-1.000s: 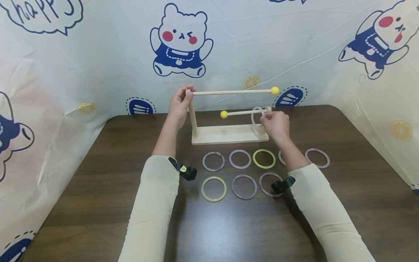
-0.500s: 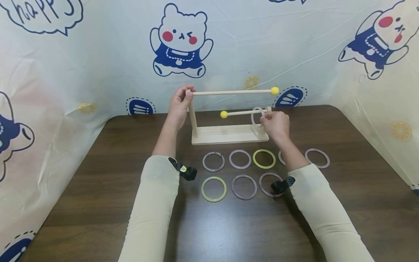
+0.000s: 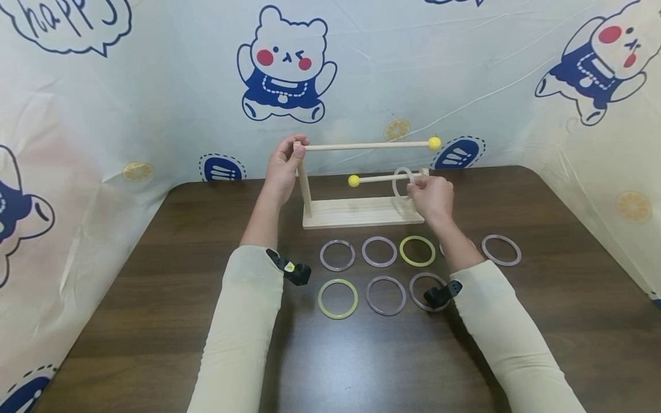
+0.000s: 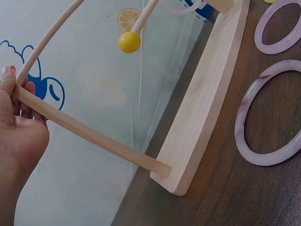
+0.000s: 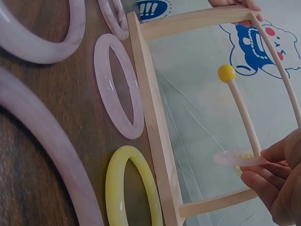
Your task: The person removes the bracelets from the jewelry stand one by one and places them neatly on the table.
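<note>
A pale wooden bangle stand [image 3: 361, 212] has two posts, each bearing a rod tipped with a yellow ball. My left hand [image 3: 283, 169] grips the top of the taller left post [image 4: 89, 127], thumb and fingers around the joint with the upper rod [image 3: 366, 145]. At the shorter right post, my right hand [image 3: 434, 198] pinches a pale lilac bangle [image 3: 396, 186] between thumb and fingers. That bangle encircles the lower rod [image 5: 244, 117], near the rod's post end. The upper rod bears no bangle.
In front of the stand lie two rows of bangles on the dark wooden table [image 3: 155, 321]. Several are lilac, such as one bangle [image 3: 352, 268]; two are yellow-green, a front bangle [image 3: 338, 316] and a back bangle [image 3: 417, 264]. A printed cloth [image 3: 186, 103] hangs behind.
My right hand has shifted slightly left along the lower rod, carrying the pinched lilac bangle a little away from the short post. The left hand stays in place.
</note>
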Motion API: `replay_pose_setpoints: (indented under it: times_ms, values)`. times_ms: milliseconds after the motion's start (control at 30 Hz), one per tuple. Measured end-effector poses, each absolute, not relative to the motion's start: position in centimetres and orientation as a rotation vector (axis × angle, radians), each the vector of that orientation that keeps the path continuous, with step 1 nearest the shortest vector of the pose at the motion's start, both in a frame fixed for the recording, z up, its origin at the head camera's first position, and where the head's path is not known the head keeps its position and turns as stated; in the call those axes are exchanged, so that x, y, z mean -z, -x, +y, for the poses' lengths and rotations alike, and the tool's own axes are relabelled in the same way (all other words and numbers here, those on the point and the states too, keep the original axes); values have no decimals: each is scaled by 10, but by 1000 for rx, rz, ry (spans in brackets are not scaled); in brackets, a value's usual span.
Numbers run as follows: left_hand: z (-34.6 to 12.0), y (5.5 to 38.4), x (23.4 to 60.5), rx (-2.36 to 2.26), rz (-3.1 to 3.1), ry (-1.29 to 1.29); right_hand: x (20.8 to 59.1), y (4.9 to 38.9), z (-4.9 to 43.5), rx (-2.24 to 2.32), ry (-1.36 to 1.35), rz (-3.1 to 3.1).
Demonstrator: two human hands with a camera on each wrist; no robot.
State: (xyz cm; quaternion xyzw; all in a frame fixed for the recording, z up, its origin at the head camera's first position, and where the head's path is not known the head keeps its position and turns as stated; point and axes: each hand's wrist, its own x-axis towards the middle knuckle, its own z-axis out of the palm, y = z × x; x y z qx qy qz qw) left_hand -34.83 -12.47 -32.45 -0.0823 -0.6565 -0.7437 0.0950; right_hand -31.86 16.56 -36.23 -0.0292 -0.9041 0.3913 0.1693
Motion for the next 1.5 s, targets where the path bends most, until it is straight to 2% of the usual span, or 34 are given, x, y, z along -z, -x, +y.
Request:
replay_pose_setpoints:
  times_ms: [367, 1500]
  values:
    - [-124, 348, 325, 2204, -1925, 298, 360, 316, 160, -1115, 44, -2571]
    - [-125, 349, 325, 2209, -1947, 251, 355, 310, 129, -1131, -46, -2577]
